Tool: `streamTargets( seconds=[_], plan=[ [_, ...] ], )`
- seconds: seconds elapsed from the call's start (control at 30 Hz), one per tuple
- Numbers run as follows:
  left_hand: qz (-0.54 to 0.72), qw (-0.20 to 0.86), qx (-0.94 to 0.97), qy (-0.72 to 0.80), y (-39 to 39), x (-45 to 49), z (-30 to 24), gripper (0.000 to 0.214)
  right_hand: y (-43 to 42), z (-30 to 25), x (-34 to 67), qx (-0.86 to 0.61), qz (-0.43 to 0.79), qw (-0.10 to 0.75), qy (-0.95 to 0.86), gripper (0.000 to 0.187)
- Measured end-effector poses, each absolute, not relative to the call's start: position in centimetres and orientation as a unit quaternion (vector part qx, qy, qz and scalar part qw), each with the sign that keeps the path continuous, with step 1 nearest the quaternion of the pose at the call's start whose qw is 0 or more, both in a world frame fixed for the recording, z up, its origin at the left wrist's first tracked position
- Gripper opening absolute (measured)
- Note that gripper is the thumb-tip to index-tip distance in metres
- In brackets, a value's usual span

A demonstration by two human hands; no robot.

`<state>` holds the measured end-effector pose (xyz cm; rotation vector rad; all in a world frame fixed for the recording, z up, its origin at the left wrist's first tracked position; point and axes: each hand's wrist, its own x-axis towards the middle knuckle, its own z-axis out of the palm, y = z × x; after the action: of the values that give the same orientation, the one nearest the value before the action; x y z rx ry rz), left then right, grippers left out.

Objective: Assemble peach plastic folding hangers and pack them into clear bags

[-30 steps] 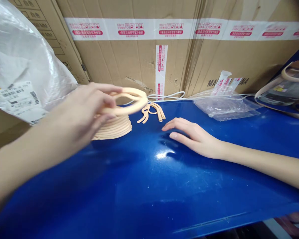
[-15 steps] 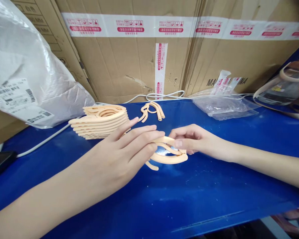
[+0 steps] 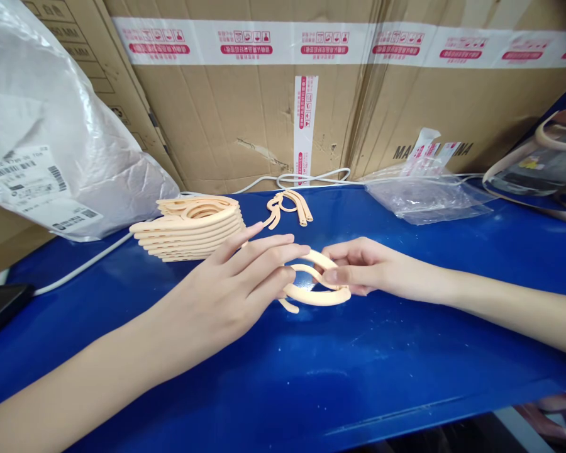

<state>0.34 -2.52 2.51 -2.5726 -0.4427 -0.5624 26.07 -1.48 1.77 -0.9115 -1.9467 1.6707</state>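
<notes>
A peach-coloured plastic folding hanger point(image 3: 318, 297), folded into curved arms, is between my two hands above the blue table. My right hand point(image 3: 365, 267) pinches its right end, thumb on top and fingers behind. My left hand point(image 3: 245, 277) lies over its left part. The fingers of that hand reach across it, the lower ones bent against it, while the thumb is hidden underneath. Beyond my left hand stands a neat stack of similar folded hangers point(image 3: 188, 229). One more folded hanger point(image 3: 290, 207) lies by itself farther back, with its hook towards the left.
Large taped cardboard boxes point(image 3: 245, 119) form a wall behind the blue table point(image 3: 405, 365). A plastic-wrapped parcel point(image 3: 75, 138) leans at left, near a dark phone-like object point(image 3: 4, 308). A white cable point(image 3: 259, 182), a clear plastic bag point(image 3: 419, 201) and a transparent container point(image 3: 532, 167) line the back.
The hanger between my hands has tilted slightly, and its right end has shifted a little left. My right thumb has moved slightly inward along it. Both hands otherwise keep their places.
</notes>
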Motion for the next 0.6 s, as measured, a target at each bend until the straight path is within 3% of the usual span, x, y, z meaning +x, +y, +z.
streamTargets(
  seconds=[0.2, 0.47, 0.6],
  plan=[
    [-0.209, 0.236, -0.937, -0.149, -2.4, 0.4, 2.2, 0.024, -1.6, 1.8, 26.1, -0.310, 0.612, 0.142, -0.713, 0.032],
    [-0.225, 0.199, -0.938, -0.171, -1.6, 0.3, 2.4, 0.014, -0.8, 1.1, 25.9, -0.347, 0.609, 0.256, -0.666, 0.028],
    [-0.235, 0.128, -0.943, -0.196, -1.1, -0.2, 2.2, 0.010, -0.7, 1.0, 25.8, -0.330, 0.616, 0.256, -0.668, 0.029]
  ],
)
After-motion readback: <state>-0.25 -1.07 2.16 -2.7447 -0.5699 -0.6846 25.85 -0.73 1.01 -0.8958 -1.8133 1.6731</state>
